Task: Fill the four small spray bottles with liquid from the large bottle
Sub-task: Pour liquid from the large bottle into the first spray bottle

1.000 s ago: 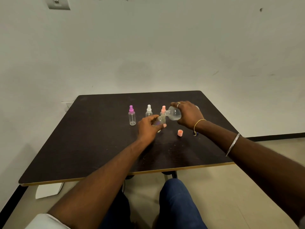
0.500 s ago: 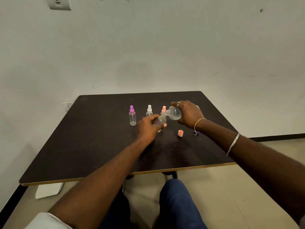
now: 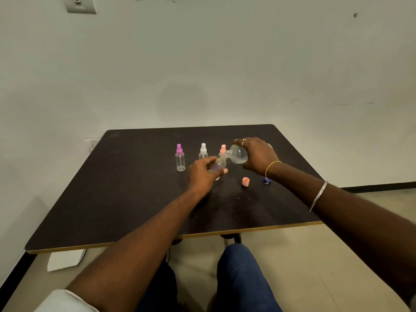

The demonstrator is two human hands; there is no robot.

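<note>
Over dark table [image 3: 112, 188], right hand [image 3: 258, 156] gripping tilted large bottle [image 3: 239, 154], left hand [image 3: 202, 174] gripping uncapped small bottle [image 3: 218, 164]

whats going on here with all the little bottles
A person is pouring: the right hand tips the large bottle so its neck meets the mouth of the small bottle gripped in the left hand. The purple-topped bottle, white-topped bottle and pink-topped bottle stand behind on the table, sprayers on. A pink cap and a blue cap lie loose nearby.
</note>
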